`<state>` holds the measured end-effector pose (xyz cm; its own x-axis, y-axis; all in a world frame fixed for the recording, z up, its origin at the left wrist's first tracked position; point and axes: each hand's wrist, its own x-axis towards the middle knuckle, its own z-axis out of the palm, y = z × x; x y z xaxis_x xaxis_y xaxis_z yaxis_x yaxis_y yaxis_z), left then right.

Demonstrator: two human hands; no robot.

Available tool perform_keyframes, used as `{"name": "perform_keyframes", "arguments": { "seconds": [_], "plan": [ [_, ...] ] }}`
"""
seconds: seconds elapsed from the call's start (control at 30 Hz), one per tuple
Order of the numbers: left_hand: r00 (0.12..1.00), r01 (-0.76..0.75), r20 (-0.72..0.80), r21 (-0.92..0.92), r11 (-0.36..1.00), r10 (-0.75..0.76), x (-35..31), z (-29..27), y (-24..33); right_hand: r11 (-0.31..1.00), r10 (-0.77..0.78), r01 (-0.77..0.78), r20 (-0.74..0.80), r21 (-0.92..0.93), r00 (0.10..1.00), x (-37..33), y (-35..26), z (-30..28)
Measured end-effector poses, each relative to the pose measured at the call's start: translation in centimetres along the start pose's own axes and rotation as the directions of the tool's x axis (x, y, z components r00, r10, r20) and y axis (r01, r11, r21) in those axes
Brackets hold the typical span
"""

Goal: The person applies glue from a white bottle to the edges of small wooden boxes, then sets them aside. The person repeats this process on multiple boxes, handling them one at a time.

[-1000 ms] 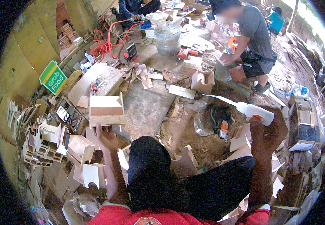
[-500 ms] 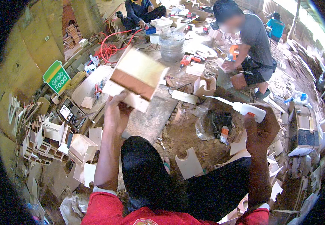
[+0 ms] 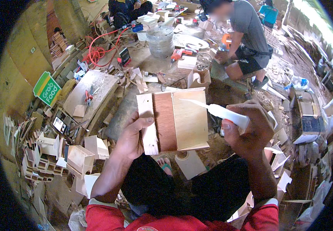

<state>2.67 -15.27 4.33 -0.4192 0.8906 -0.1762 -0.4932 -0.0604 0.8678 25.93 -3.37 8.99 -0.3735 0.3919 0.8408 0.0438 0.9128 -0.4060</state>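
Note:
My left hand [image 3: 135,134] grips a small wooden box [image 3: 191,119] by its pale end strip, the thumb lying on top of that strip. A reddish-brown panel and a pale yellowish panel form the face turned up to me. In my right hand [image 3: 253,129] is a white glue bottle [image 3: 228,114], fingers wrapped round its body. Its long thin nozzle points left, and the tip appears over the pale panel near the seam with the reddish one. Whether the tip touches the wood I cannot tell.
Wooden box pieces [image 3: 80,159] are heaped at my left, near a board [image 3: 91,88] with red-handled pliers [image 3: 88,96]. Ahead are an orange drill [image 3: 180,54], a clear plastic tub [image 3: 160,41] and a red hose [image 3: 97,48]. A co-worker [image 3: 247,38] crouches at the far right.
The wooden box has come down and right, turning level in front of me. My right hand has shifted slightly left, so the glue bottle's nozzle now lies over the box.

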Motion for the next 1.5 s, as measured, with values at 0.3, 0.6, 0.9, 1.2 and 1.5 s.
{"name": "perform_keyframes", "arguments": {
  "seconds": [0.3,0.6,0.9,1.2,1.5],
  "plan": [
    [0.997,-0.070,0.008,-0.031,0.997,0.070,-0.5,0.0,-0.6,0.981,-0.133,0.144,0.088,-0.132,0.987,0.1,-0.4,0.1],
    [0.993,-0.050,0.105,-0.032,0.998,0.054,-0.9,-0.2,-0.6,0.972,-0.180,0.193,0.101,-0.136,0.978,0.1,-0.3,0.6],
    [0.991,-0.068,0.114,-0.051,0.996,0.074,-1.0,-0.4,-0.8,0.961,-0.177,0.199,0.127,-0.192,0.976,-0.2,-0.4,0.6],
    [0.990,-0.065,0.122,-0.053,0.997,0.071,-1.0,-0.5,-0.7,0.970,-0.160,0.181,0.131,-0.162,0.978,-0.3,-0.3,0.7],
    [0.887,-0.450,-0.023,0.178,0.875,0.461,-0.2,-0.6,-1.4,0.920,0.388,-0.392,0.196,-0.017,0.901,-0.2,-0.8,0.4]
  ]
}}
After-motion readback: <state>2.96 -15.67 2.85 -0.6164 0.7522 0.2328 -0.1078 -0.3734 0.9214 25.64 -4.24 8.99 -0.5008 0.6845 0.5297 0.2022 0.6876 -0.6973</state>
